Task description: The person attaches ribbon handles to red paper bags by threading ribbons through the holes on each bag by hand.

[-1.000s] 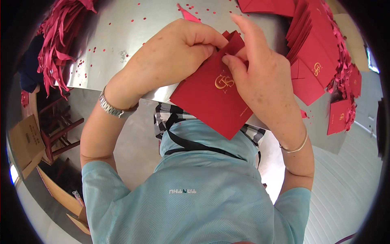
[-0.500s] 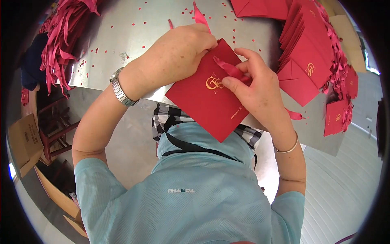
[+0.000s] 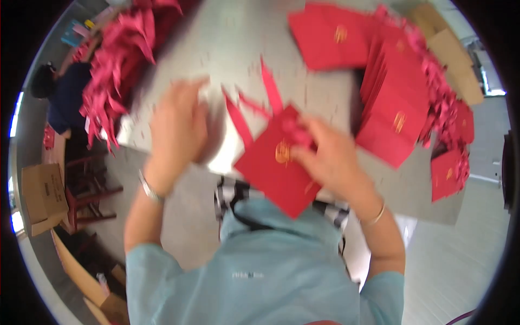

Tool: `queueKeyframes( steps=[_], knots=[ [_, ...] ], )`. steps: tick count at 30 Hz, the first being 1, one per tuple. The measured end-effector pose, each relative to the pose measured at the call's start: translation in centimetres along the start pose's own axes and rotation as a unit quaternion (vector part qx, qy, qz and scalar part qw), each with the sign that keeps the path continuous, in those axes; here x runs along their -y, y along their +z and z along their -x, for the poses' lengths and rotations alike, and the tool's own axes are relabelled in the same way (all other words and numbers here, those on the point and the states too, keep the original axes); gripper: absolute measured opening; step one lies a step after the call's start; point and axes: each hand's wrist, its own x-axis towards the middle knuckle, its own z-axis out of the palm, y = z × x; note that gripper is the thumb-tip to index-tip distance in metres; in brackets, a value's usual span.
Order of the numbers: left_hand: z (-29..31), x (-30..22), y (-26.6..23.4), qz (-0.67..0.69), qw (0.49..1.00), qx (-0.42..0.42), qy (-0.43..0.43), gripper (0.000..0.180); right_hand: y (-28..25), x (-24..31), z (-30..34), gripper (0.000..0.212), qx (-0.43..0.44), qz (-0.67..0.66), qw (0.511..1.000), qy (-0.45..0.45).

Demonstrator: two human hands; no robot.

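Within right hand [image 3: 337, 160], one red bag [image 3: 275, 165]; beyond, three ribbon ends [image 3: 271, 86].

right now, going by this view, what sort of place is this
Probably a small workshop or packing room: a shiny worktable carries many matching red paper pouches and bunched pink ribbons, and a cardboard box sits off to the left.

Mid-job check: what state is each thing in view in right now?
Red packet: held tilted, gold emblem showing.
Right hand: pinching the packet's right side.
Left hand: apart from the packet, blurred; grip unclear.
Pink ribbons: loose ends past the packet's upper edges.
Right-side packets: overlapping, fanned.
Left-side ribbons: bunched, dangling.
Table: speckled with red.
Cardboard box: open or shut unclear.
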Motion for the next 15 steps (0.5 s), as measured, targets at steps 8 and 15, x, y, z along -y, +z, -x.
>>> queueKeyframes(
  steps=[8,15],
  knots=[
    [4.4,-4.9,0.4,0.114,0.986,0.118,-0.003,0.014,-3.9,1.5,1.1,0.057,0.07,-0.012,0.997,0.019],
    [3.7,-5.3,1.5,0.111,0.987,0.114,-0.031,0.013,-9.8,-2.6,7.5,0.056,0.118,-0.254,0.951,0.133]
  ],
)
